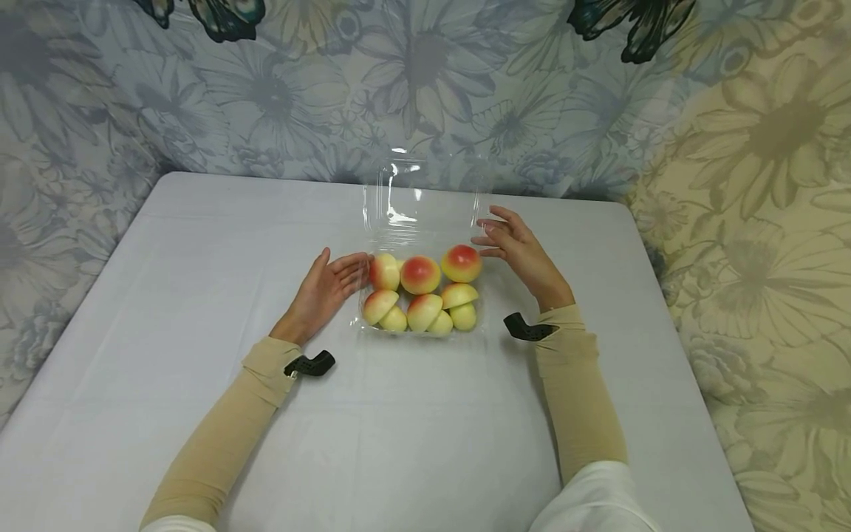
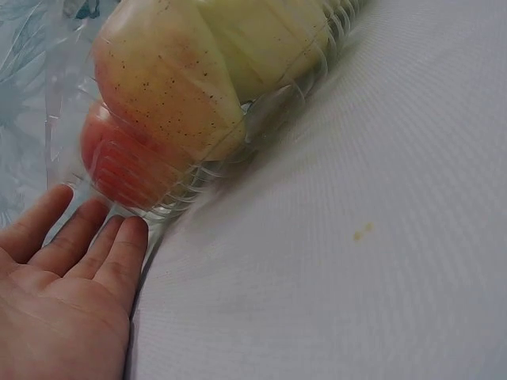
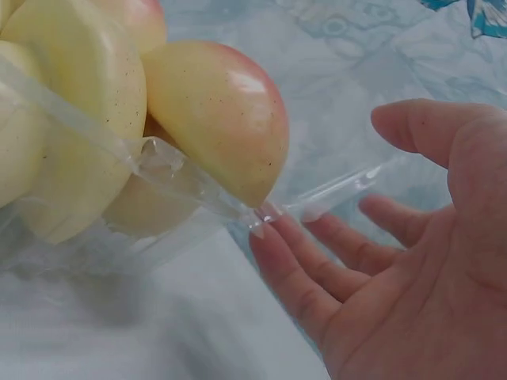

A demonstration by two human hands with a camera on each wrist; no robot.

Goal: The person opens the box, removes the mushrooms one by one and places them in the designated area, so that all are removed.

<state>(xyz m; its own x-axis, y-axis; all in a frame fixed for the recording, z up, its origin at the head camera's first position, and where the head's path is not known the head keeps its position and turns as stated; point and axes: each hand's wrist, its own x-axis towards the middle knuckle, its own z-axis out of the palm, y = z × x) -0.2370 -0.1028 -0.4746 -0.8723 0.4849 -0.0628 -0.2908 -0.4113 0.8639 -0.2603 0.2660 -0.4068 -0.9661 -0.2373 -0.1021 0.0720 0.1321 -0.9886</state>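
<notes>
A clear plastic clamshell box (image 1: 425, 334) lies on the table with its lid (image 1: 432, 210) raised at the far side. Inside sit several yellow fruit halves with red blush (image 1: 420, 275), apple-like and speckled, some leaning on one another. My left hand (image 1: 321, 290) is beside the box's left wall, palm turned up and inward, fingertips at the ribbed plastic (image 2: 170, 202). On the right, my right hand (image 1: 525, 255) is by the far right corner, fingers extended and thumb apart. Its fingertips meet the box edge near a fruit half (image 3: 218, 115).
A white cloth covers the table (image 1: 425, 443). Flower-patterned fabric (image 1: 279, 96) rises behind it and at both sides, with dark butterfly shapes (image 1: 229, 18) near the top. Black wrist mounts (image 1: 311, 363) stick out from both sleeves.
</notes>
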